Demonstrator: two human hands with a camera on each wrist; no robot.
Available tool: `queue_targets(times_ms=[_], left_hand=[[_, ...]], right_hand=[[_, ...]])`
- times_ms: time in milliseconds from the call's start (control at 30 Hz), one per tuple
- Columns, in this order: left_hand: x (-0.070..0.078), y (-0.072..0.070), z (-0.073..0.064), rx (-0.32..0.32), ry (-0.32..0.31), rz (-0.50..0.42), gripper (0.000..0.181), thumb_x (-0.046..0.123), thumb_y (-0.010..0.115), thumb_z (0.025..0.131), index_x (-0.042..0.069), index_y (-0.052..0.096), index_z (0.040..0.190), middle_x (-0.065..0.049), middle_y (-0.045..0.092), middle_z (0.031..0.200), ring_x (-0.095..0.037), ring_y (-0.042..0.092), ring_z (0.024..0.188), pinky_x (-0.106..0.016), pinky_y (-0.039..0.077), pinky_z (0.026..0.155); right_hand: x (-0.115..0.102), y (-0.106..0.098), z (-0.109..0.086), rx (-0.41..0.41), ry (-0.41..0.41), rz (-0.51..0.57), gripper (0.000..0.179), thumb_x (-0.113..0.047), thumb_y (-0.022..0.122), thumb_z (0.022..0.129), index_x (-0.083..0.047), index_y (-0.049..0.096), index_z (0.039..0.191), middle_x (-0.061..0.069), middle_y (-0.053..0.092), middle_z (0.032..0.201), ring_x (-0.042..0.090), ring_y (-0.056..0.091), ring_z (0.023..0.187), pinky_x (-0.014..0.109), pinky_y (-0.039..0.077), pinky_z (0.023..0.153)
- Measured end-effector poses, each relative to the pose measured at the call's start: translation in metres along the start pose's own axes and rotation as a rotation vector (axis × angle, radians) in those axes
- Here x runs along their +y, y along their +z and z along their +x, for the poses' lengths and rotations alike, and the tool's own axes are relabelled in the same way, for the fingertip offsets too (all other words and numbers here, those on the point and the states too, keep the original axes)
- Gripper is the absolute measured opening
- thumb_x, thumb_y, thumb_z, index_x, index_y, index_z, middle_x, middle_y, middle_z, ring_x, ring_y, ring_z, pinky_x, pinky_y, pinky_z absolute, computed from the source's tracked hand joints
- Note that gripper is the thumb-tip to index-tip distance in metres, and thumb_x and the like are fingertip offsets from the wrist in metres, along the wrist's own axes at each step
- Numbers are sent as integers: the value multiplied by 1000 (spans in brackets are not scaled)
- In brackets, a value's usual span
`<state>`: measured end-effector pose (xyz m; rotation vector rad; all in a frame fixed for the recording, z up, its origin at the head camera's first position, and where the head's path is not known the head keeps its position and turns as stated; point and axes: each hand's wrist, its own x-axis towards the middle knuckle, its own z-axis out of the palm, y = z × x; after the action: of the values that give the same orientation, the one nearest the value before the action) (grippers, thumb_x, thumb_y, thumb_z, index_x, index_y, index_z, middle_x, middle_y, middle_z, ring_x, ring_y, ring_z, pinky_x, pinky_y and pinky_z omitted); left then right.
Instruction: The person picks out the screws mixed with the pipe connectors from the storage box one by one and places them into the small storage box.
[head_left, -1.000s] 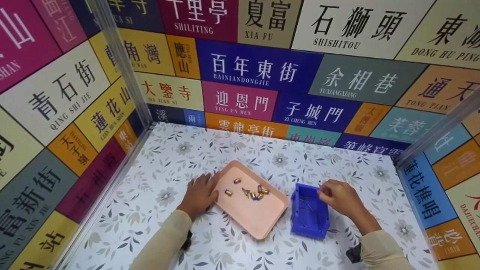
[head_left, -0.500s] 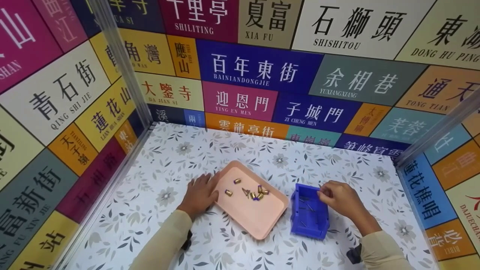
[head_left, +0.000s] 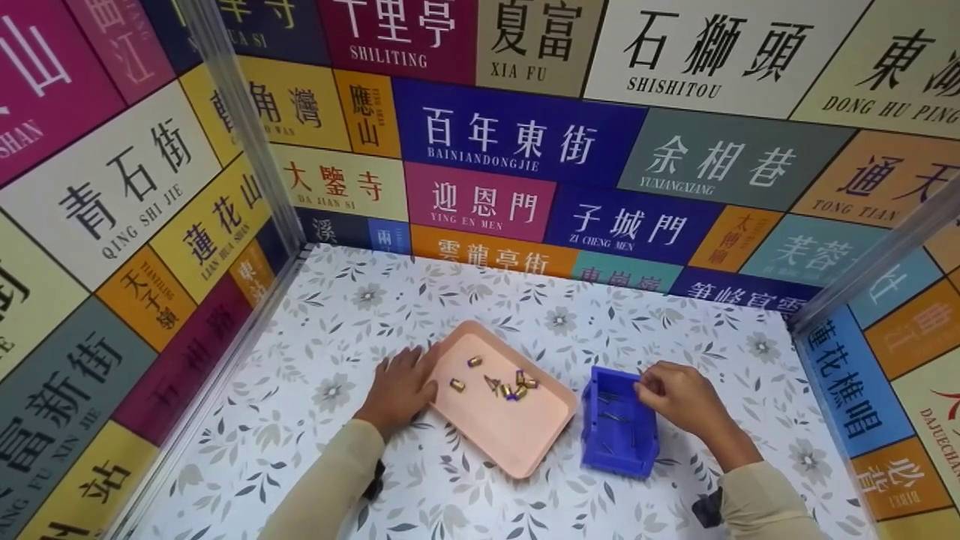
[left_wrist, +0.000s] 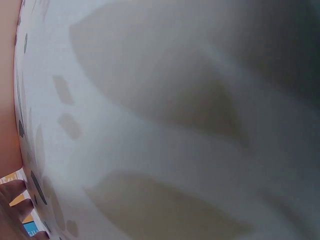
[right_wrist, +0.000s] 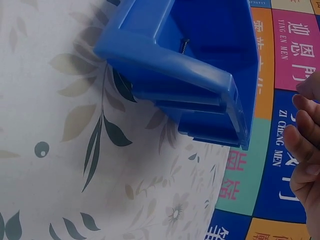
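Observation:
My left hand [head_left: 401, 390] lies beside the pink tray [head_left: 487, 442] with fingers relaxed, thumb and fingertips right at its left edge. On the tray are several small brass-coloured cylinders [head_left: 457, 385], some with blue ends, and a small pointed piece [head_left: 491, 384]. My right hand [head_left: 671, 390] hovers over the right rim of the blue plastic bin [head_left: 622, 469], its fingers loosely curled. No object shows in it in the right wrist view. Inside the bin lie several thin dark screws [head_left: 613, 417]; one screw [right_wrist: 184, 46] shows its head in the right wrist view.
A leaf-patterned white cover [head_left: 555, 506] lies over the tabletop. Panels with coloured street-name signs [head_left: 517, 135] stand at the back and both sides, with a clear corner strip [head_left: 255, 157] at the back left. The left wrist view shows mostly blurred tabletop.

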<state>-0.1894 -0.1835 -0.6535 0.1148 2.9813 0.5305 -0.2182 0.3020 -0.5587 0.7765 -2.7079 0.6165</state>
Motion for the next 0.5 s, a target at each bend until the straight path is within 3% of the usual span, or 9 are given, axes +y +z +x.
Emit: queue_targets(times_ms=[367, 500], left_hand=[[-4, 2, -1, 40, 50, 2, 67, 48, 37, 103, 37, 13, 165, -6, 33, 167, -31, 28, 155, -62, 20, 123], [-4, 3, -1, 32, 46, 4, 68, 49, 37, 103, 38, 10, 165, -6, 32, 167, -31, 27, 156, -62, 19, 124]], right_hand=[[-23, 18, 18, 15, 3, 85, 13, -17, 80, 86, -19, 71, 77, -13, 55, 68, 1, 47, 61, 24, 42, 55], [-37, 35, 29, 55, -42, 133, 14, -17, 80, 87, -18, 71, 76, -11, 56, 68, 1, 47, 60, 24, 43, 55]])
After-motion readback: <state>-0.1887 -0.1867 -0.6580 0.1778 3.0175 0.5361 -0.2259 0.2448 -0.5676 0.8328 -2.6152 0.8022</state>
